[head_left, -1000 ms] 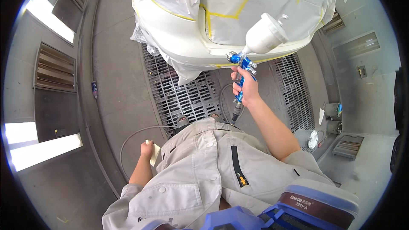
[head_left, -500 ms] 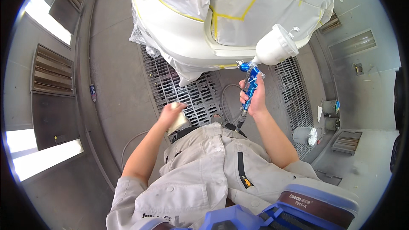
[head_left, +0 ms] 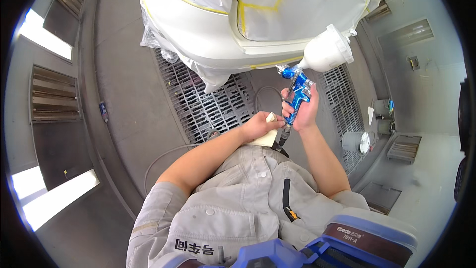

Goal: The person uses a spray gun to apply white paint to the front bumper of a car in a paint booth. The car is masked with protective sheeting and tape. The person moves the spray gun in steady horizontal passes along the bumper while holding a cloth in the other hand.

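Observation:
My right hand (head_left: 308, 111) is wrapped round the handle of a blue spray gun (head_left: 299, 91). A white paint cup (head_left: 323, 50) is mounted on top of the gun and leans to the right. My left hand (head_left: 257, 125) grips a folded pale-yellow cloth (head_left: 266, 138), its fingertips at the lower end of the gun's handle by the hose fitting. Whether those fingers touch the fitting, I cannot tell. Ahead of the gun curves a white car bumper (head_left: 208, 37), with white masking sheet (head_left: 297, 17) and yellow tape around it.
Floor grates (head_left: 196, 97) run below the bumper and along the right side. An air hose (head_left: 166, 155) loops across the floor. A grey bucket (head_left: 353, 142) stands to the right, and a small bottle (head_left: 103, 112) lies by the left wall. My respirator (head_left: 369, 238) blocks the lower right.
My left hand has swung right with the cloth, from beside my body to the spray gun's lower end. The gun stays in my right hand, and the view has shifted slightly.

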Demonstrator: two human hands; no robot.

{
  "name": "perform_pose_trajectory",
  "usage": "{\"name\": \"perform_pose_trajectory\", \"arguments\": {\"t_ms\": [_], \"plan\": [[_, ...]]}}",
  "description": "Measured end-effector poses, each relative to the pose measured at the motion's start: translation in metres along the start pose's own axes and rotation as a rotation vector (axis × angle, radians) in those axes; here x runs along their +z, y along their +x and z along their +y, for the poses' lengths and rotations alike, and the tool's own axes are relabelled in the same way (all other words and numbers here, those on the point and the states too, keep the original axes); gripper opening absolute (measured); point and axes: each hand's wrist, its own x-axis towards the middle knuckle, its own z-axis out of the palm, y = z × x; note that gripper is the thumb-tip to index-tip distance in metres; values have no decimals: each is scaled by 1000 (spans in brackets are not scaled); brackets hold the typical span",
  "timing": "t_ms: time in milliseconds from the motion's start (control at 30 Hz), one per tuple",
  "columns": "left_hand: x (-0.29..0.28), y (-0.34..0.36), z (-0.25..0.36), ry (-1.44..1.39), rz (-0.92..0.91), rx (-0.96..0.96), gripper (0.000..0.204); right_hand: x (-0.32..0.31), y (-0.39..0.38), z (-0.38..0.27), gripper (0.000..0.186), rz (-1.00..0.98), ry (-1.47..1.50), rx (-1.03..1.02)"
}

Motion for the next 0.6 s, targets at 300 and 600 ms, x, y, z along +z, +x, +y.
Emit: {"name": "perform_pose_trajectory", "arguments": {"t_ms": [300, 600], "plan": [[10, 5, -3, -70, 73, -101, 20, -11, 4, 2, 67, 56, 2, 58], [19, 16, -11, -31, 164, -74, 23, -27, 12, -2, 64, -16, -47, 73]]}}
